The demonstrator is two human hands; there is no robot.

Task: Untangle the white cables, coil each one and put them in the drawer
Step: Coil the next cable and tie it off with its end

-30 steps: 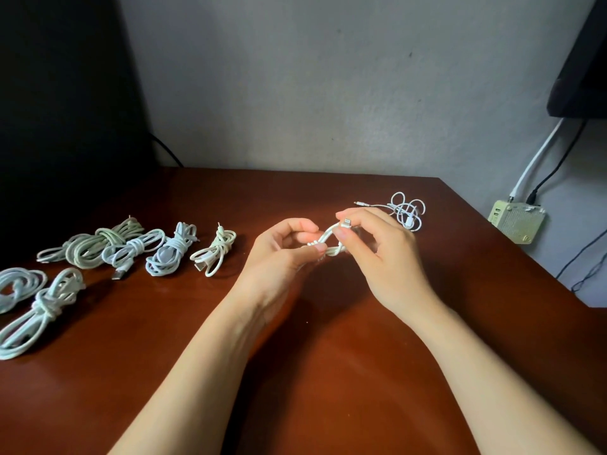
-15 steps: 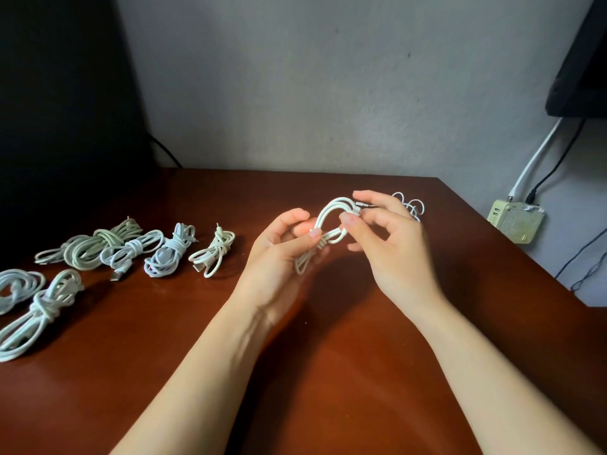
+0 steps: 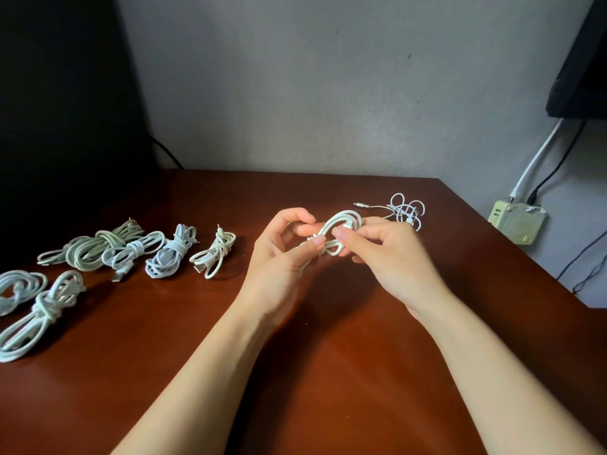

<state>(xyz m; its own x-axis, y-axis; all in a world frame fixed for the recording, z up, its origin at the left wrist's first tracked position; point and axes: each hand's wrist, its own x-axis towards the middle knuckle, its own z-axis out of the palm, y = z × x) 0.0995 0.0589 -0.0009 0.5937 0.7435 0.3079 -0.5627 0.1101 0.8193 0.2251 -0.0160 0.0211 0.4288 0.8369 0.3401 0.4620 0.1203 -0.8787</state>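
Left hand (image 3: 279, 267) and right hand (image 3: 391, 257) both pinch small white cable coil (image 3: 338, 228) between them — loose cable (image 3: 405, 208) just beyond right hand.

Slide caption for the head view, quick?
The left hand and right hand hold a cable over the table; coiled cables lie at left.

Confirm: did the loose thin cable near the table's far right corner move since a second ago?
No. The loose thin cable keeps its spot by the table corner; left hand and right hand hold a different white cable.
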